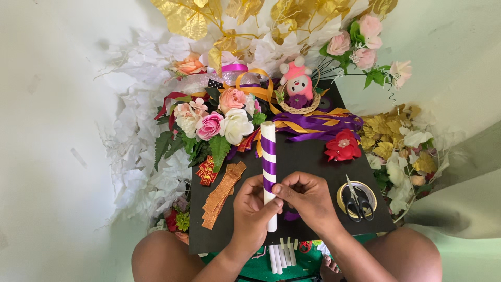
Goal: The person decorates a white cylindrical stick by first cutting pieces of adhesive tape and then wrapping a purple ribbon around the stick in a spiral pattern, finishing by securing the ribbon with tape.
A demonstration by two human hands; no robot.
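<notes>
A white tube (268, 137) lies lengthwise over a black board (308, 156), wound in a spiral with purple ribbon (269, 168) along its upper half. My left hand (251, 213) grips the tube's lower part from the left. My right hand (308, 197) pinches the purple ribbon against the tube at its middle. The tube's bottom end sticks out below my left fingers.
A bunch of pink and white fabric flowers (219, 122), purple and gold ribbons (313, 124), a small plush toy (297, 83) in a basket, a red flower (343, 146), scissors (356, 201) on a tape roll, gold strips (222, 193), white sticks (282, 256) near my knees.
</notes>
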